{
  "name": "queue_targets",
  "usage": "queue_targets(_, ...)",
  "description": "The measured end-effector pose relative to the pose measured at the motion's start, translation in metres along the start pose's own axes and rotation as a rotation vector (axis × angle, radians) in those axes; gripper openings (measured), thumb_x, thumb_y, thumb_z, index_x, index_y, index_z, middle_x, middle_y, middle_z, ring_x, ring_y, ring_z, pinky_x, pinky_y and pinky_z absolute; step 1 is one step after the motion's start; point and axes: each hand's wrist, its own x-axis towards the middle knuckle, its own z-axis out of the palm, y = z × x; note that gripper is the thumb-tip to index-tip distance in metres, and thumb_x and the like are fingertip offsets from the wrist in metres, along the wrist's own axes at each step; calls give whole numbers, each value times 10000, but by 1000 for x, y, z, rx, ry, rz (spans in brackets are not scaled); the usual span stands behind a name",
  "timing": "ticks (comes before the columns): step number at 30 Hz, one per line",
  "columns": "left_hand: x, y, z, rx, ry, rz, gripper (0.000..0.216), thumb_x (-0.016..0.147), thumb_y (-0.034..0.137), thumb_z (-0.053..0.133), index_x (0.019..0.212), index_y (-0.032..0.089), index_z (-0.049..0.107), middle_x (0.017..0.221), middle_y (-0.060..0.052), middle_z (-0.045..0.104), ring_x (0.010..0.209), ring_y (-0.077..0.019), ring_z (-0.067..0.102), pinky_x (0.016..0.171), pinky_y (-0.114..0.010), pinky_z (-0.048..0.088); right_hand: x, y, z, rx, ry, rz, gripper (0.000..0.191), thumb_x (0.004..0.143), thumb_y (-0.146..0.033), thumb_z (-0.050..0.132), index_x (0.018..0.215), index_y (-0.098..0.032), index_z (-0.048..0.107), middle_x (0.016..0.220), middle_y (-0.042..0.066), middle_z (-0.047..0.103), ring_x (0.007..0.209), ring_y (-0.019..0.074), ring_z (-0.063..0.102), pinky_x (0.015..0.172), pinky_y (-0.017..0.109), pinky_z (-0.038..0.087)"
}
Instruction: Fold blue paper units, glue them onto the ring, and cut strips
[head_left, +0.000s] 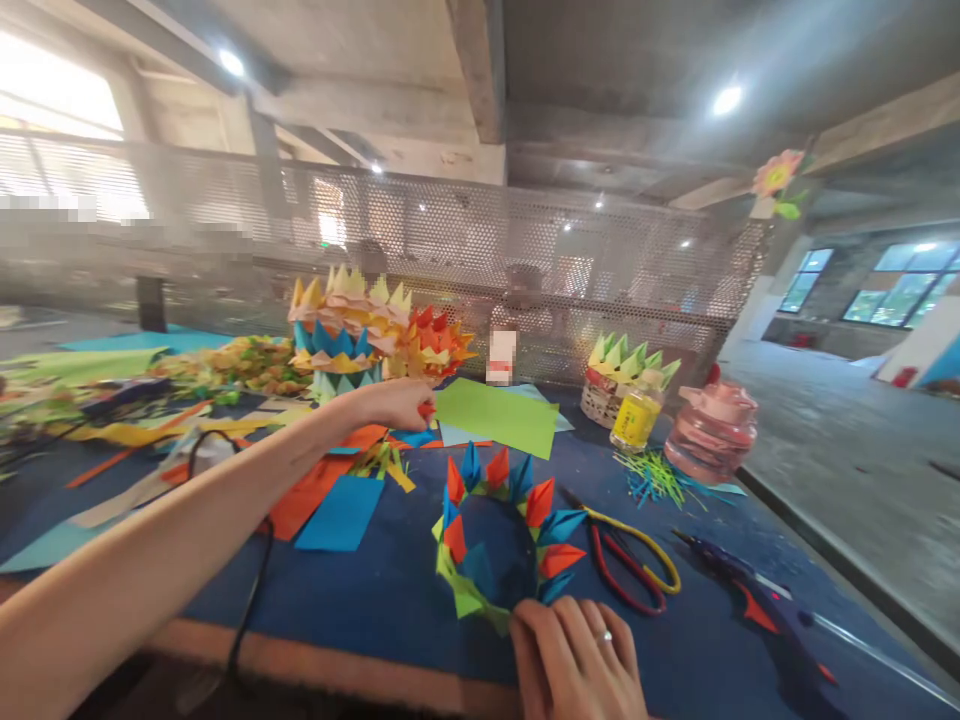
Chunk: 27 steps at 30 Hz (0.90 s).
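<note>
My left hand [397,402] reaches far forward across the table, its fingers closed in a pinch on a small orange paper piece [427,409] beside a green paper sheet [501,415]. My right hand [576,655] rests at the near edge with its fingers curled together against the rim of a ring of folded paper points [501,530] in red, blue and green. The ring lies flat on the blue table cover [375,600].
Stacked paper crowns [352,335] and an orange one [435,345] stand behind. Blue and orange sheets [341,510] lie at left. Scissors [630,560], a glue gun [757,600], a yellow bottle [637,410], a pink jar [712,430] and a basket [611,385] sit at right. Mesh partition [450,250] behind.
</note>
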Motion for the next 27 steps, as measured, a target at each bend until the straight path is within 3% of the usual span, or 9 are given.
queue_targets(4, -43, -17, -8, -15, 7, -73, 340, 436, 210, 726, 342, 209, 399, 354, 55, 334, 429, -114, 334, 506, -264, 211, 16, 3, 2, 22, -79, -34, 89, 891, -192, 524, 884, -240, 598, 724, 1, 629, 691, 197, 559, 777, 357, 320)
queue_targets(7, -54, -14, -11, -92, 88, -64, 313, 570, 364, 693, 404, 213, 475, 421, 24, 438, 453, -125, 365, 512, -263, 226, 28, 1, 3, 19, -77, 8, 145, 914, -191, 480, 839, -231, 598, 710, 6, 610, 692, 201, 545, 777, 358, 323)
queue_targets(10, -52, 6, -15, -236, 147, 16, 330, 772, 483, 504, 653, 203, 632, 672, -32, 637, 560, -147, 483, 554, -250, 316, 36, -1, 4, 25, -69, 38, 225, 938, -197, 423, 800, -224, 597, 689, 9, 593, 675, 201, 533, 758, 355, 323)
queue_targets(13, -48, 37, -14, -379, 110, 144, 426, 868, 479, 345, 909, 204, 668, 894, -56, 684, 738, -170, 578, 659, -245, 405, 39, -2, 7, 39, -97, 66, 244, 943, -197, 410, 792, -223, 600, 695, 8, 589, 684, 196, 533, 759, 349, 317)
queue_targets(17, -46, 74, -1, -486, 155, 341, 404, 895, 378, 319, 895, 195, 680, 976, -65, 672, 894, -193, 587, 814, -264, 406, 39, -2, 10, 93, -166, 137, 195, 914, -167, 459, 804, -232, 607, 731, 1, 596, 714, 191, 537, 757, 335, 312)
queue_targets(22, -42, 89, 22, -385, 30, 416, 407, 932, 369, 285, 925, 207, 659, 878, -29, 683, 794, -174, 595, 747, -255, 418, 36, -4, 10, 125, -201, 195, 163, 898, -171, 492, 818, -243, 614, 749, -4, 610, 725, 196, 538, 732, 327, 316)
queue_targets(27, -37, 89, 35, -451, -99, 474, 361, 933, 380, 349, 981, 206, 661, 804, -23, 703, 685, -146, 626, 658, -223, 452, 35, -8, 6, 66, -148, 180, 188, 926, -208, 449, 1062, -187, 577, 781, 29, 649, 744, 207, 585, 752, 349, 371)
